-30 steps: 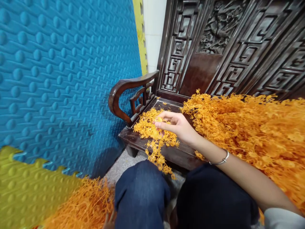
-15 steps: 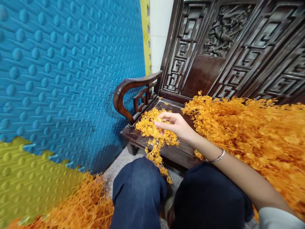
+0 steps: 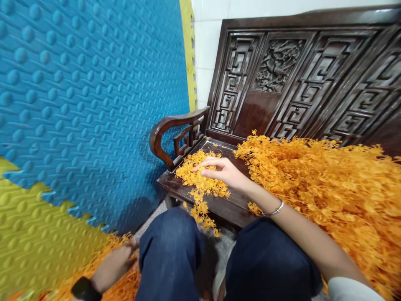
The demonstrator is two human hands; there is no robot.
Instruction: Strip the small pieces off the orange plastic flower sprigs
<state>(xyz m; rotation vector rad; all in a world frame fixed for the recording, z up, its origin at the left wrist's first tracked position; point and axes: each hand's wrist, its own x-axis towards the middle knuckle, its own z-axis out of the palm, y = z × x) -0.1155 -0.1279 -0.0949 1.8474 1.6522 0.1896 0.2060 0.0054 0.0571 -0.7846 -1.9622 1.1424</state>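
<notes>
On bench seat [image 3: 177,187]: orange sprig pile [image 3: 189,168] touching R hand [image 3: 226,172] fingers [image 3: 204,164].

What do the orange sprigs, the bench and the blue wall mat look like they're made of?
Orange sprigs under the right hand: probably moulded plastic, matte; uniform colour, thin branches.
Bench: dark hardwood, glossy varnish; carved fretwork, reflections on the seat.
Blue wall mat: likely soft foam; embossed bumps, jigsaw edge.

Left hand [image 3: 112,266] fingertips buried in floor strands [image 3: 125,286]; grip unclear.
</notes>
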